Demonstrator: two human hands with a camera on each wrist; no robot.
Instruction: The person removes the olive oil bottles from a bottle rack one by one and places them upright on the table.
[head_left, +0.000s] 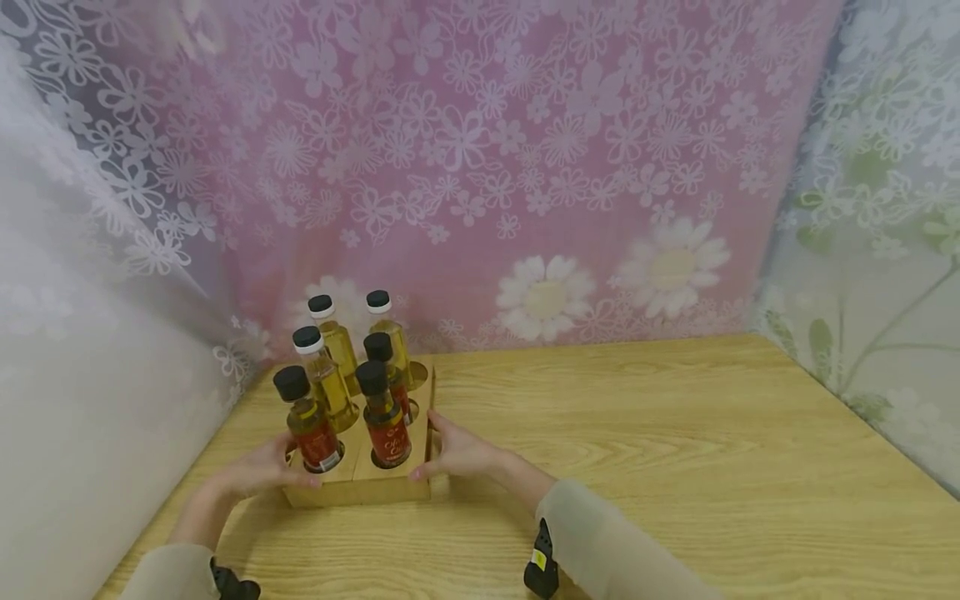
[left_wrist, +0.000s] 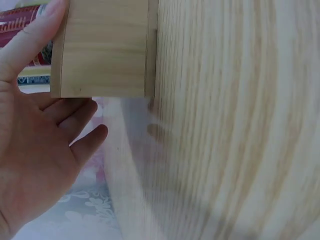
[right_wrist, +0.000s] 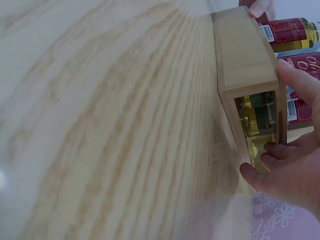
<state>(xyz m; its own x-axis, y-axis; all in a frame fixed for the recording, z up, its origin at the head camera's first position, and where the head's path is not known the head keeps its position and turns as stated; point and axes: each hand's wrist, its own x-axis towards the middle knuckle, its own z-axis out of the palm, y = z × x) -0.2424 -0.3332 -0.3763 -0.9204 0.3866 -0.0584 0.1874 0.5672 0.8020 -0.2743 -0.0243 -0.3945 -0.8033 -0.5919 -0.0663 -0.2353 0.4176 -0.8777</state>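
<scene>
A wooden bottle rack stands at the left of the table, with round holes in its top. Several bottles fill it: red-labelled olive oil bottles at the front and clear bottles of yellow oil behind, all black-capped. My left hand grips the rack's left end, its thumb along the front top edge in the left wrist view. The opposite end is gripped by my right hand, thumb near the front corner. In the right wrist view, its fingers reach to the rack's open side.
The wood-grain table stretches to the right of the rack. A pink floral curtain hangs behind, close to the rear bottles. Pale curtains border the left side and the right.
</scene>
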